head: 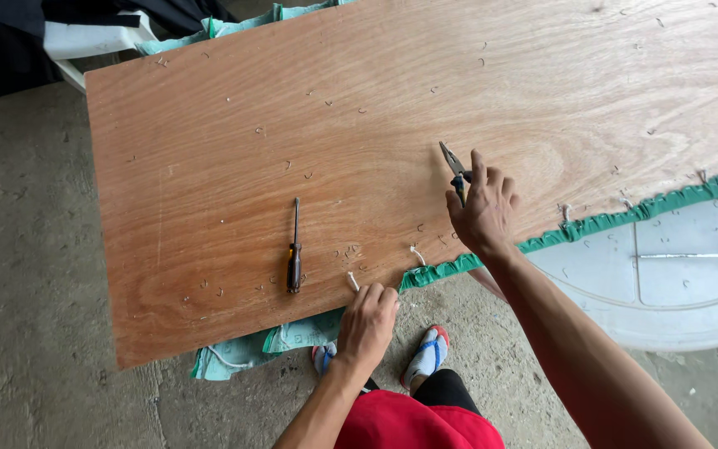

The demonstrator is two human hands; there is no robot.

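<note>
A large plywood board (359,125) lies flat, with green fabric (608,220) sticking out along its near edge and many bent staples scattered over it. My right hand (484,208) holds a pair of pliers (454,165) with the jaws pointing away over the board. My left hand (367,320) grips the board's near edge beside a white cord end (352,281). A screwdriver (294,249) with a dark handle lies on the board left of my left hand.
A white round object (666,274) with a metal rod (691,255) lies at the right under the board's edge. The floor (27,291) is bare concrete. My sandalled feet (430,353) and red clothing show below. Dark and white items (60,33) sit at top left.
</note>
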